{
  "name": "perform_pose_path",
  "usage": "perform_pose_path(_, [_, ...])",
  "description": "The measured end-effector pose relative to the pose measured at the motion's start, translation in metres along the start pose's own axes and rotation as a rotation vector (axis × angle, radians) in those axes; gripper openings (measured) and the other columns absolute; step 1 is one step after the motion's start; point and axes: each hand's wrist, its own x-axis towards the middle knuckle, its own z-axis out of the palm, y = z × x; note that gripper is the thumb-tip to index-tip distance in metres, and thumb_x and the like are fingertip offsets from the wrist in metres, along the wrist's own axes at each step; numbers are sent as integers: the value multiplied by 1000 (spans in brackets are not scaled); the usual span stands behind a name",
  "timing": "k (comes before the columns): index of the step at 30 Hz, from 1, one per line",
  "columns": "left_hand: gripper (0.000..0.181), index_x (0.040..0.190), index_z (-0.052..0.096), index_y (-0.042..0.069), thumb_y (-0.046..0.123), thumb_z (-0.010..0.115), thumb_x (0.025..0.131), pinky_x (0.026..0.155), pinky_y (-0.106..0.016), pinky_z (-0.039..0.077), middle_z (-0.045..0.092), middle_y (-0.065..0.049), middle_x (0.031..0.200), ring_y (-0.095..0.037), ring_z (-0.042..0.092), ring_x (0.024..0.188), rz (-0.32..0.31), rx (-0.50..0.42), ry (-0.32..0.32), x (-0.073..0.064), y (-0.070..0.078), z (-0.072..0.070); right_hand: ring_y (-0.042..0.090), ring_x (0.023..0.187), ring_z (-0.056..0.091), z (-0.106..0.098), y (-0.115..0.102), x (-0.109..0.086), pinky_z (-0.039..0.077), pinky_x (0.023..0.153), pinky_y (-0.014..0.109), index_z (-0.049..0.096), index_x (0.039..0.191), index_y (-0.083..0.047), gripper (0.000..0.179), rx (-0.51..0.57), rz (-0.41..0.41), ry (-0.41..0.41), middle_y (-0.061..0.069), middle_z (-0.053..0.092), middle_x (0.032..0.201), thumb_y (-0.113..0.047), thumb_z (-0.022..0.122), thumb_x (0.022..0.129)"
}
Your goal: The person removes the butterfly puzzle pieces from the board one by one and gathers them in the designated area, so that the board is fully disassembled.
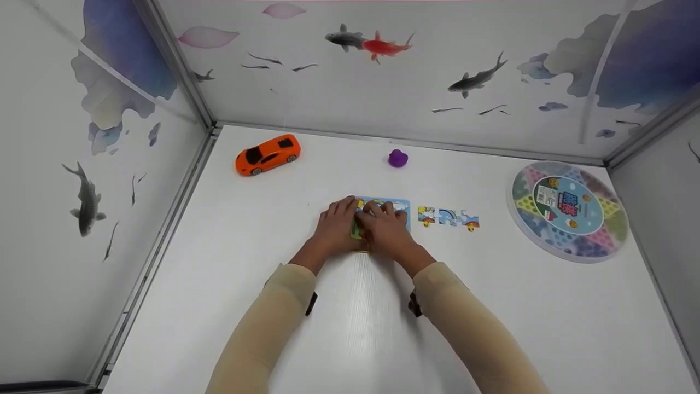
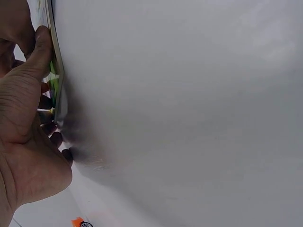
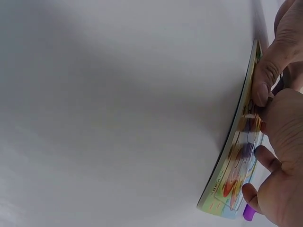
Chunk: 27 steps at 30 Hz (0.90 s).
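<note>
A small jigsaw puzzle board [image 1: 402, 203] with a blue edge and a colourful cartoon picture lies on the white table under both hands. The left hand [image 1: 337, 225] holds the board's left side, its thumb [image 2: 41, 49] near the front edge. Over the board's middle, the right hand [image 1: 387, 232] has bent fingers. Its thumb [image 3: 262, 92] meets the forefinger close to the picture, pinching what seems a puzzle piece, mostly hidden by the fingers. Right of the board, a short row of loose puzzle pieces [image 1: 447, 217] lies on the table.
An orange toy car [image 1: 268, 155] stands at the back left. A purple toy duck [image 1: 398, 158] sits behind the board. To the right lies a round, flat game box [image 1: 569, 212] with coloured patterns. Walls printed with fish enclose the table's back and sides.
</note>
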Motion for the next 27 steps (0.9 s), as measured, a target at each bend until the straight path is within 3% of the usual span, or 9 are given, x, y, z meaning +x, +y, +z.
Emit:
perform_pose_path(13, [112,176,26,8,56,85,93,133,-60,31,25,-11,182,-38,27,166,-8,-5,15,1,0,1,41,133,45,-5,-9,11,43,108,77,61,153,-13,49,88,84,-41,16,51,145,-10,71,104])
perform_pose_path(18, [115,176,26,9,57,86,91,133,-60,31,25,-10,182,-37,27,166,-17,0,11,1,2,-1,40,128,45,-4,-7,9,43,103,76,61,151,-13,50,136,66,-6,17,51,142,-6,70,103])
perform_pose_path(24, [115,176,26,9,59,86,91,132,-60,33,26,-9,182,-37,28,166,-13,15,16,0,2,-2,40,116,50,0,-4,8,53,90,69,65,146,-8,43,180,27,63,19,51,135,-2,68,103])
perform_pose_path(27, [114,176,26,9,57,86,91,132,-61,32,25,-9,183,-37,28,166,-12,10,15,0,2,-2,42,119,53,1,-4,8,56,93,65,65,147,-8,44,194,32,62,22,52,138,-3,68,104])
